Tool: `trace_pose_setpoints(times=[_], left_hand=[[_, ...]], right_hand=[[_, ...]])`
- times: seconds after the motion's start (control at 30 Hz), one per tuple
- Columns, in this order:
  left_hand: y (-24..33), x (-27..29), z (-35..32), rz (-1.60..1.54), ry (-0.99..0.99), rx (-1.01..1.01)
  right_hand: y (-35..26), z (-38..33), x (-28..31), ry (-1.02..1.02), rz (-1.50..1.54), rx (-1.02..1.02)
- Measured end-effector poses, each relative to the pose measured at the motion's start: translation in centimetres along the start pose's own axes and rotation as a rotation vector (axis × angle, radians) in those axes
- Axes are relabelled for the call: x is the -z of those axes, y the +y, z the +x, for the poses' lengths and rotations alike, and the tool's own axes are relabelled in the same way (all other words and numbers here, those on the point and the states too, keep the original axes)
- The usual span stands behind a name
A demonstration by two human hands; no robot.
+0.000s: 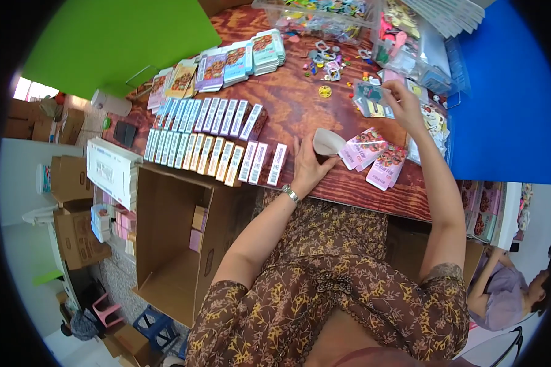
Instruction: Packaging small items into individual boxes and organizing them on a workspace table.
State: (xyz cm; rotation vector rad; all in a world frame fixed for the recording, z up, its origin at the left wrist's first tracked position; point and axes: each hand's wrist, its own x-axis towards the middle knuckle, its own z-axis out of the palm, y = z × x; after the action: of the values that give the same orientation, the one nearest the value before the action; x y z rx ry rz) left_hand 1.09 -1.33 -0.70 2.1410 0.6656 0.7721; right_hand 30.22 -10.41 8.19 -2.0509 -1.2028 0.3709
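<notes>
One pale carton, open-mouthed, near the front edge of the table; left hand curled round it, thumb and fingers holding the side. Probably light, thin card, easily dented at the rim; best held low on its walls. Several pink cards, fanned just to the right; likely smooth, apt to slide. Beyond, right hand, fingers bent at clear packets; whether pinching one, cannot tell. Packets probably light; take by an edge. Boxes in rows bound the left, charms the far side; working room between.
</notes>
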Motion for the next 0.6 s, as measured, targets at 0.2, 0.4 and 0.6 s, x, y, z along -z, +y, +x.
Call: trace_pose_setpoints(times=[0.2, 0.4, 0.6], left_hand=[[0.2, 0.1, 0.2, -0.067, 0.0, 0.014], [0.9, 0.1, 0.5, -0.204, -0.004, 0.175], [-0.3, -0.6, 0.3, -0.206, 0.046, 0.19]], right_hand=[[-12.1, -5.9, -0.2, 0.001, 0.049, 0.497], [-14.2, -7.0, -2.4, -0.144, -0.423, 0.716], [-15.9, -6.3, -4.5, -0.254, -0.558, 0.746]])
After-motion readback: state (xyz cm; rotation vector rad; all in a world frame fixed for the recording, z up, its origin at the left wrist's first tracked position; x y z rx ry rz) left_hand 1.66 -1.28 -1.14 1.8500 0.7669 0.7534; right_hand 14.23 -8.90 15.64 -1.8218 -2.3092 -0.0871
